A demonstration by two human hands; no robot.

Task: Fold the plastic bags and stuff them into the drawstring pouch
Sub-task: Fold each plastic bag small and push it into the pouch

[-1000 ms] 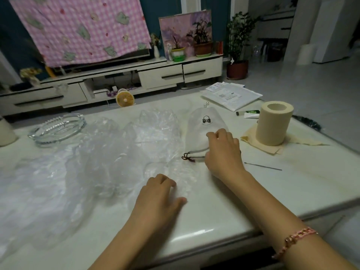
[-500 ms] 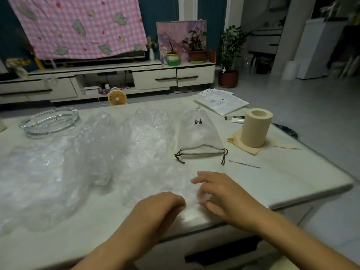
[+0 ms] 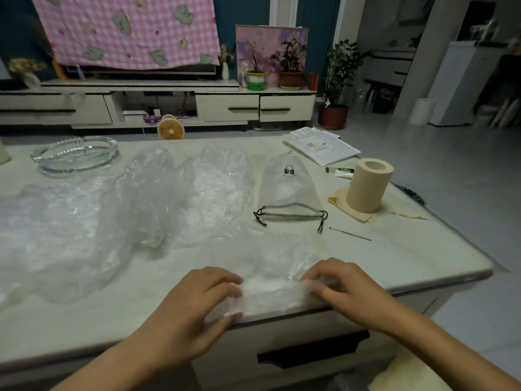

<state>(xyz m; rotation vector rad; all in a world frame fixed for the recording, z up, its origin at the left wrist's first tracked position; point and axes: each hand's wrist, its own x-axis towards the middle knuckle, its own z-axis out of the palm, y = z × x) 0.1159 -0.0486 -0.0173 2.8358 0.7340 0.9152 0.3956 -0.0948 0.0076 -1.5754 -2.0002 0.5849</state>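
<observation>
A clear plastic bag (image 3: 270,266) lies at the table's near edge. My left hand (image 3: 197,309) pinches its near left end, thumb under and fingers over. My right hand (image 3: 346,289) pinches the near right end of the same bag. Beyond it the translucent drawstring pouch (image 3: 287,187) with a small black logo lies flat, its brown cord toward me. More crumpled clear plastic bags (image 3: 180,193) spread across the middle, and a large one (image 3: 56,235) covers the left of the table.
A glass ashtray (image 3: 74,155) stands at the far left. A beige tape roll (image 3: 368,184) stands on a cloth at the right, with a thin needle (image 3: 349,233) in front of it. Papers (image 3: 321,146) lie at the far right. The table (image 3: 408,263) has a drawer below my hands.
My right hand left the pouch and came back to the near edge. Both hands now pinch the ends of the nearest plastic bag, which has been drawn toward the edge.
</observation>
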